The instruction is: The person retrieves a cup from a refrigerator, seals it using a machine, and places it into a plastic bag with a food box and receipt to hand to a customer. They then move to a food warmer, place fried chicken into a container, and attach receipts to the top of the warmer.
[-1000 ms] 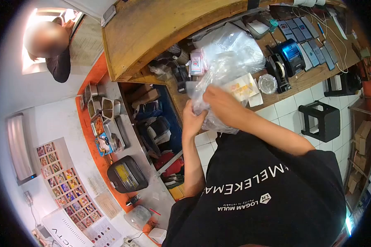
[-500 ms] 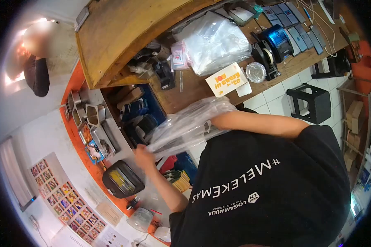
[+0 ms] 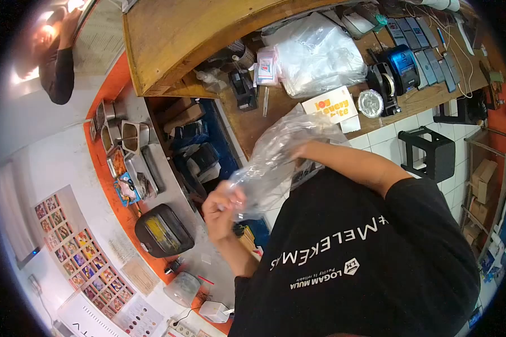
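Note:
A clear plastic bag stretches between my two hands in front of my black shirt. My left hand is closed, with the thumb and fingers pinching the bag's near-left end. At the bag's other end is my right hand, with the wrist reaching in at the plastic. Crumpled film covers its fingers, so I cannot make out their shape or whether the hand is inside the bag or behind it. Just beyond the bag, a white and yellow printed box lies on the wooden counter.
A stack of clear plastic bags, a tape dispenser, a blue-black device and several phones occupy the counter. Metal food trays stand left, near a black lidded appliance. Another person's dark sleeve shows upper left.
My left hand has shifted right and a little up, its fingers now plainly pinching the bag. The bag has bunched up between my hands. The other person's arm has moved upward.

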The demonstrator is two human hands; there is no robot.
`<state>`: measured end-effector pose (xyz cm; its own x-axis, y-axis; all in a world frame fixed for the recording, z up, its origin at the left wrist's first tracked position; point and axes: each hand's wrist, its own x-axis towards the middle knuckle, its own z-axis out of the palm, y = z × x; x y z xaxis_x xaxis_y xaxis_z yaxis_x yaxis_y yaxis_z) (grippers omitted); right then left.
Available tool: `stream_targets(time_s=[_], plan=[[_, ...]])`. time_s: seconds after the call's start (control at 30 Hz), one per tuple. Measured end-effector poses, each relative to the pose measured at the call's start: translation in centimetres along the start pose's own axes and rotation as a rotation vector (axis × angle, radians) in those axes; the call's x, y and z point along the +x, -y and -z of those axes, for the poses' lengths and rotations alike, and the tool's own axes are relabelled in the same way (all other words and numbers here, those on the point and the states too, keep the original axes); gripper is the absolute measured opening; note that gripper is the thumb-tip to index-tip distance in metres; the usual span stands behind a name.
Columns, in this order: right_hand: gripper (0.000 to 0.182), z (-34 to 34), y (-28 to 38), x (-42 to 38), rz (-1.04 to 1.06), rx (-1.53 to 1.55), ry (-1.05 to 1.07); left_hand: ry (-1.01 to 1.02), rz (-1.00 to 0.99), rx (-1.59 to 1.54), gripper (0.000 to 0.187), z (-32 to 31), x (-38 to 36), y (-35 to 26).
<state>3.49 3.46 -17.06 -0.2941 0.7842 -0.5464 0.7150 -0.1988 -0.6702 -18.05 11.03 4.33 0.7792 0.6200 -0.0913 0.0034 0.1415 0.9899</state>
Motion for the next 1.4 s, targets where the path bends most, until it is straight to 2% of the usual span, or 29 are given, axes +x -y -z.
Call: stream_targets(time_s=[0.03, 0.07, 0.1, 0.17, 0.2, 0.27, 0.3, 0.37, 0.4, 0.47, 0.5, 0.57, 0.6, 0.67, 0.7, 0.77, 0.8, 0.83, 0.9, 0.97, 1.03, 1.13, 1.2, 1.23, 1.27, 1.3, 1.33, 1.37, 1.4], plan=[[0.042, -0.2, -0.8, -0.3, 0.013, 0.008, -0.011, -0.036, -0.054, 0.169, 0.011, 1.4, 0.2, -0.7], [0.041, -0.8, -1.5, -0.9, 0.020, -0.019, -0.015, -0.103, 0.046, 0.475, 0.015, 2.1, 0.6, -0.9], [0.041, -1.4, -1.6, -1.5, 0.021, -0.061, -0.020, -0.060, 0.121, 0.748, 0.014, 2.9, 1.2, -0.1], [0.041, -2.2, -1.3, -3.0, 0.012, -0.170, -0.016, -0.272, 0.162, 1.368, 0.044, 2.4, 1.2, 3.6], [0.041, -1.8, -0.3, -4.0, 0.023, -0.238, 0.010, -0.275, 0.166, 1.358, 0.044, 2.5, 1.2, 4.7], [0.041, 1.4, 2.7, -6.7, 0.156, -0.254, 0.106, -0.290, 0.403, 1.573, 0.083, 2.8, 1.1, 6.1], [0.041, 4.4, 4.0, -8.9, 0.335, -0.004, 0.150, -0.298, 0.408, 1.564, 0.083, 2.9, 1.3, 6.3], [0.033, 10.8, 5.5, -13.3, 0.516, 1.064, 0.189, -0.305, 0.466, 1.306, 0.101, 3.1, 0.8, 6.2], [0.033, 11.7, 3.3, -13.3, 0.518, 1.063, 0.208, -0.318, 0.481, 1.303, 0.101, 3.1, 0.5, 5.9], [0.046, 13.9, -4.1, -13.1, 0.230, 0.914, -0.151, -0.104, 0.553, 1.192, 0.093, 2.9, 0.6, 4.6], [0.054, 13.8, -6.5, -13.1, 0.084, 0.831, -0.331, -0.106, 0.559, 1.194, 0.093, 2.6, 0.8, 3.8], [0.074, 10.4, -9.1, -11.9, -0.297, -0.303, -0.197, -0.025, 0.474, 1.141, 0.086, 1.6, 1.6, 2.6], [0.074, 9.4, -9.6, -11.2, -0.300, -0.300, -0.196, -0.020, 0.474, 1.141, 0.086, 1.5, 1.6, 2.6], [0.097, 7.9, -10.0, -10.0, -0.425, -0.692, 0.002, 0.008, 0.160, 1.138, 0.078, 1.3, 1.7, 2.6], [0.097, 7.7, -11.0, -9.6, -0.424, -0.695, 0.004, 0.004, 0.161, 1.136, 0.078, 0.8, 1.8, 2.1], [0.111, 7.9, -13.3, -8.9, -0.295, -0.412, -0.186, -0.031, 0.148, 1.025, 0.073, -0.4, 1.9, 1.0], [0.118, 10.1, -11.3, -9.6, -0.333, -0.379, -0.169, -0.041, 0.155, 1.023, 0.073, -0.6, 1.7, 1.1], [0.119, 10.3, -12.3, -9.7, -0.329, -0.422, -0.270, -0.062, 0.120, 1.033, 0.074, -0.8, 1.6, 1.3], [0.118, 15.2, -9.8, -11.1, -0.191, -0.131, -0.343, -0.091, 0.089, 1.038, 0.075, -1.1, 1.6, 1.4], [0.104, 17.8, -9.5, -12.1, -0.155, -0.264, -0.501, -0.145, 0.188, 0.864, 0.079, -1.5, 1.9, 0.8], [0.109, 20.8, -8.3, -13.2, -0.154, -0.384, -0.614, -0.141, 0.194, 0.848, 0.081, -1.3, 2.2, 1.1], [0.112, 24.4, -5.7, -15.5, -0.212, -0.541, -0.644, -0.103, 0.174, 0.822, 0.085, -0.8, 2.9, 2.0], [0.104, 25.6, -3.2, -17.3, -0.085, -0.870, -0.857, -0.055, 0.142, 0.794, 0.086, -0.8, 3.3, 2.9], [0.102, 26.6, 0.2, -18.2, -0.089, -0.761, -0.788, -0.053, 0.139, 0.803, 0.088, -0.7, 3.7, 3.4], [0.075, 27.6, 3.2, -19.5, -0.004, -0.878, -0.787, -0.049, 0.133, 0.815, 0.089, -0.7, 4.1, 3.9], [0.069, 27.5, 6.8, -19.7, 0.295, -0.804, -1.042, -0.025, 0.129, 0.806, 0.089, -0.7, 4.5, 4.3], [0.104, 25.3, 3.7, -17.9, 0.127, -0.627, -0.871, -0.006, 0.108, 0.850, 0.089, -0.8, 4.7, 4.6], [0.104, 24.7, 5.5, -17.6, 0.231, -0.352, -0.774, 0.012, 0.087, 0.895, 0.088, -0.8, 4.9, 5.0], [0.104, 22.7, 5.1, -16.1, 0.527, -0.390, -0.820, 0.043, 0.065, 0.882, 0.090, -0.6, 5.3, 5.4]])
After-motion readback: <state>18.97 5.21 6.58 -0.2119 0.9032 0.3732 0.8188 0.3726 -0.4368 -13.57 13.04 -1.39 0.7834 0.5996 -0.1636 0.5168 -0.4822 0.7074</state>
